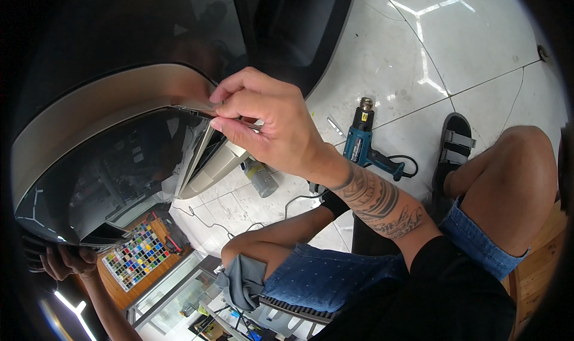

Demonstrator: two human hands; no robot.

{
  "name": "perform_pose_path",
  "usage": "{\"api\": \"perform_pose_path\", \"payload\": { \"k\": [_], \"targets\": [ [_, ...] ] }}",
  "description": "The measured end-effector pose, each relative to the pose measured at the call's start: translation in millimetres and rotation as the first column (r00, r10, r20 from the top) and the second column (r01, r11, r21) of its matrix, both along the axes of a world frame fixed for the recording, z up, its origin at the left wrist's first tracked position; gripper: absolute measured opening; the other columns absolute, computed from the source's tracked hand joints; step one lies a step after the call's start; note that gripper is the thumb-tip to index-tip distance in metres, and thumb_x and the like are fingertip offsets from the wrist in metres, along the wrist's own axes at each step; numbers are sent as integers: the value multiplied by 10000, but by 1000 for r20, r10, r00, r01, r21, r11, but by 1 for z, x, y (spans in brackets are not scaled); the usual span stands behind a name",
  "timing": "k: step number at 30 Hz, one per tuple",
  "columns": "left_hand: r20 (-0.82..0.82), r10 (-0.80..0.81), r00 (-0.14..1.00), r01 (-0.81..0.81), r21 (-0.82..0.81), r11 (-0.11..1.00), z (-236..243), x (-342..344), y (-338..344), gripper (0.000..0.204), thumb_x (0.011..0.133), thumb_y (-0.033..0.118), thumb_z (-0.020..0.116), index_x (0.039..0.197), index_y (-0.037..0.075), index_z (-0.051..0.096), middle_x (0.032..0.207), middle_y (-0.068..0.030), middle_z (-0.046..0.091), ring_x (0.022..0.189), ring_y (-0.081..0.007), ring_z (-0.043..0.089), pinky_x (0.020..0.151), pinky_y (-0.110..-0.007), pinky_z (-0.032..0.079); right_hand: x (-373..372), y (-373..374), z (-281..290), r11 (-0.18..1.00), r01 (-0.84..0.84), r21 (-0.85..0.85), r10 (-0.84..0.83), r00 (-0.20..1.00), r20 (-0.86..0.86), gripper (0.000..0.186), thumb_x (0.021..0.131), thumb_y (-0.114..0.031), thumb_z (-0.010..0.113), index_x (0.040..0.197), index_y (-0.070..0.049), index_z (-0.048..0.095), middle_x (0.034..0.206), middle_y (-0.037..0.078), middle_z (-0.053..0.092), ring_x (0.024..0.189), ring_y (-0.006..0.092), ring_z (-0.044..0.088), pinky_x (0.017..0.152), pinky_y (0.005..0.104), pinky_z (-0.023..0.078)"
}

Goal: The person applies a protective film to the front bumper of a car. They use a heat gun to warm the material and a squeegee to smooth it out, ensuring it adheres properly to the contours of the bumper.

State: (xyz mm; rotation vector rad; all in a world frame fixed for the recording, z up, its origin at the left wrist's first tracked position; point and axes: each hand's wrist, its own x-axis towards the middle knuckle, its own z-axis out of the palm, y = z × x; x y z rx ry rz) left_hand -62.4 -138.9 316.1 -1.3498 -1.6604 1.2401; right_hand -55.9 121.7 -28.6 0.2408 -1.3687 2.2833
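Observation:
My right hand (263,116) is closed in a pinch at the corner of a bronze-coloured trim (113,88) on a vehicle body. Between thumb and fingers runs a slim metal tool (250,124) that looks like a craft knife; its tip is hard to make out. Below the trim curves a dark glossy panel (113,167) full of reflections. A pale beige edge piece (218,169) lies just under the right hand. At the lower left, in shadow, my left hand (69,260) bends its fingers against the panel's lower edge; what they grip is hidden.
On the white tiled floor (478,78) lie a teal heat gun (362,139) with its cord and a grey-capped bottle (260,178). A grey cloth (242,281) drapes over my knee. Beyond stand a chart of colour swatches (136,256) and a cluttered glass-sided cart (179,293).

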Motion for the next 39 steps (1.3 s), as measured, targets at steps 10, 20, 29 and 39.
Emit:
{"api": "perform_pose_path", "payload": {
  "k": [10,20,29,39],
  "targets": [
    [-65,-5,998,0,-81,997,3,2,-6,515,1002,410,309,1095,-44,533,1173,-190,423,1097,-351,413,927,-452,394,-1,-6,-3,999,49,-17,-49,998,-32,94,774,-52,735,769,11,666,897,115,598,684,170,620,564,232,494],
    [-34,-9,999,8,-28,1000,2,0,-3,518,1002,401,290,1091,-48,534,1174,-190,428,1088,-348,418,941,-461,392,-3,-9,-6,995,96,19,-94,992,-83,84,768,-3,722,796,13,643,926,112,597,694,139,609,578,220,490],
    [-68,-14,998,10,-61,998,3,0,-8,529,1002,410,286,1080,-52,532,1165,-195,445,1081,-344,423,933,-465,397,-2,-13,-10,992,122,22,-120,989,-91,101,764,21,713,814,23,626,930,116,600,716,138,610,607,222,492],
    [-73,-28,997,22,-84,996,5,-1,-9,539,1009,406,285,1069,-66,537,1134,-209,459,1044,-333,438,911,-463,414,0,-20,-12,992,123,11,-122,989,-82,98,766,31,708,815,25,624,925,116,598,712,144,609,611,226,490]
  ]
}}
